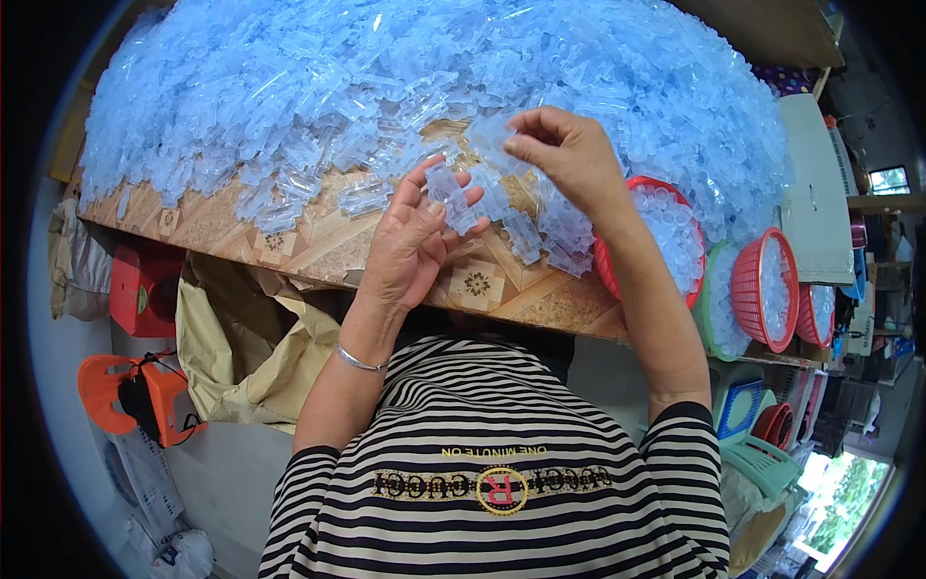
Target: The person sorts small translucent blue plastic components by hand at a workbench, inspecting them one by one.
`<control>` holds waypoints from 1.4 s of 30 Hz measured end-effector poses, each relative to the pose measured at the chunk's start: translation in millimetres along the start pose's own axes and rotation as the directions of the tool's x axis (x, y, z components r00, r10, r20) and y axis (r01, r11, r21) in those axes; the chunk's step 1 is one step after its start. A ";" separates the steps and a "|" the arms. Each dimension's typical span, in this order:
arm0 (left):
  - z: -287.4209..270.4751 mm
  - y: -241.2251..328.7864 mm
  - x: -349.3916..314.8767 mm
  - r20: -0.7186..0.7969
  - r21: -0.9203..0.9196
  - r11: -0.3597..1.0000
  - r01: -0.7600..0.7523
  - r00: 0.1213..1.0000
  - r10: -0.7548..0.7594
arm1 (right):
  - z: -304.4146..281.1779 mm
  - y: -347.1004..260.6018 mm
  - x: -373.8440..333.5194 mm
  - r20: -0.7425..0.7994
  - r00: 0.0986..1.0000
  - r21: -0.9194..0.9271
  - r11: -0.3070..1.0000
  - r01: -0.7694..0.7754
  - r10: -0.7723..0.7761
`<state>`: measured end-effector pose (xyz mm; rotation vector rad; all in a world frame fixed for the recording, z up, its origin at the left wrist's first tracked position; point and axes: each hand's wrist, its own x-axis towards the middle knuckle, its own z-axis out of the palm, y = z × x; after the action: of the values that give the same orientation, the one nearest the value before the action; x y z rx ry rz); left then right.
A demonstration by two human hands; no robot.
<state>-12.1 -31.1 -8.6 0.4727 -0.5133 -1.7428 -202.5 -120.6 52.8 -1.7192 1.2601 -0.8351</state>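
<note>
Above the near edge of the table my left hand (410,251) is turned palm up, its fingers and thumb closed on a clear plastic piece (446,193) of flat, blocky shape. To its right my right hand (569,164) pinches another clear plastic piece (490,138) between thumb and fingertips; that piece is smeared, so its outline is unclear. A huge heap of similar clear pieces (386,77) covers most of the table (313,227), which has a wood-patterned top. Several loose pieces (521,236) lie just below and beyond my hands.
A red basket (605,265) of small clear parts stands by my right forearm. Farther right are another red basket (748,289) and a grey board (813,183). An open brown paper sack (231,362) hangs below the table's left edge, near an orange plastic item (106,391).
</note>
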 end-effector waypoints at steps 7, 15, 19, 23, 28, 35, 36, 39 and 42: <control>4.4 -3.3 -0.7 -0.035 0.014 0.999 -0.030 0.999 0.030 | 28.0 -14.3 -40.3 -0.035 0.957 -0.253 0.929 0.270 -0.287; -6.2 2.0 -9.9 0.086 -0.080 0.993 0.087 0.993 -0.080 | 16.0 -17.2 -56.0 0.254 0.906 -0.190 0.901 0.391 -0.340; -0.5 2.7 -13.6 0.096 -0.078 0.992 0.102 0.991 -0.094 | 8.6 -16.7 -54.1 0.288 0.812 -0.371 0.723 0.583 -0.507; 5.7 2.2 -17.3 0.055 -0.036 0.993 0.117 0.992 -0.115 | 8.1 -14.3 -56.8 0.332 0.856 -0.083 0.892 0.444 -0.395; 12.4 6.9 -19.9 0.090 -0.039 0.988 0.150 0.985 -0.146 | 11.4 -18.4 -63.6 0.261 0.849 -0.079 0.867 0.493 -0.459; 13.6 2.6 -20.3 0.099 -0.019 0.988 0.156 0.983 -0.153 | 12.3 -22.7 -69.5 0.242 0.843 -0.089 0.854 0.513 -0.481; 13.6 2.5 -20.6 0.105 -0.025 0.986 0.163 0.982 -0.160 | 12.3 -21.8 -70.7 0.234 0.854 -0.087 0.865 0.494 -0.465; 13.0 2.3 -21.7 0.107 -0.016 0.984 0.175 0.979 -0.172 | 12.4 -21.4 -73.2 0.233 0.843 -0.117 0.846 0.519 -0.485; 16.0 4.5 -22.1 0.112 -0.008 0.983 0.185 0.977 -0.183 | 13.6 -20.8 -77.0 0.208 0.858 -0.131 0.856 0.499 -0.469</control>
<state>-12.7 -9.0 8.1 0.4229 -0.5459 -1.9588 -203.5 -40.3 62.5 -2.2587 0.8083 -0.8517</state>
